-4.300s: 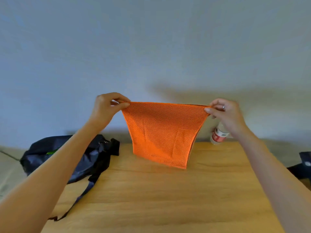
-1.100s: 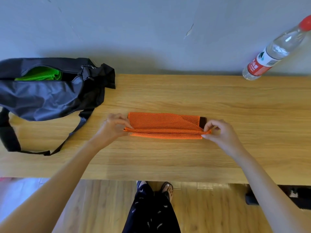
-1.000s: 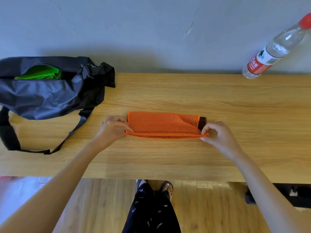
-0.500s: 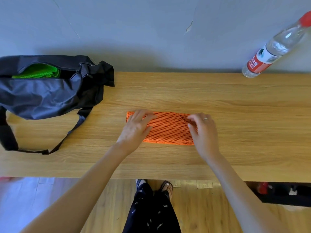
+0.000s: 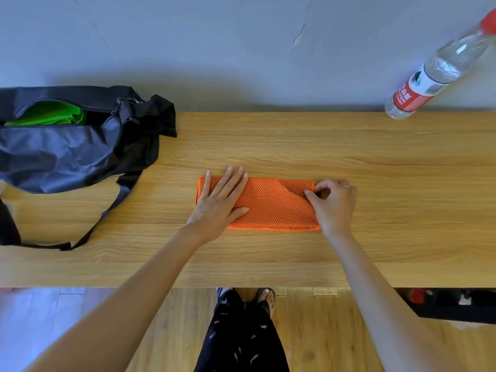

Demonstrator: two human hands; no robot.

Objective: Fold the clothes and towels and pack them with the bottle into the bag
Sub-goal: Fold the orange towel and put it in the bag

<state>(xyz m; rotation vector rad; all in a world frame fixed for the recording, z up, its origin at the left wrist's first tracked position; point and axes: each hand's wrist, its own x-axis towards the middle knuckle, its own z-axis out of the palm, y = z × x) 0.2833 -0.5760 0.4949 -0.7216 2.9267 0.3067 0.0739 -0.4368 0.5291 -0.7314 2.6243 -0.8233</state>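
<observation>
Head: green cloth (image 5: 51, 115) inside bag (image 5: 61, 154)

Bare arms, one ring, dark printed trousers, sandals.

My forearms are bare all the way to the bottom of the view — no sleeves, no watch, no bracelet cuff showing. My left hand (image 5: 218, 204) wears nothing on its fingers. My right hand (image 5: 334, 204) carries a thin pale ring (image 5: 346, 187) on one finger, a plain band as far as I can tell. Below the table edge I see my trousers (image 5: 241, 336) — black or very dark navy, loose, scattered with small pale flecks. On my foot is a dark open-toed sandal (image 5: 265, 298), toes bare, with light nails.
</observation>
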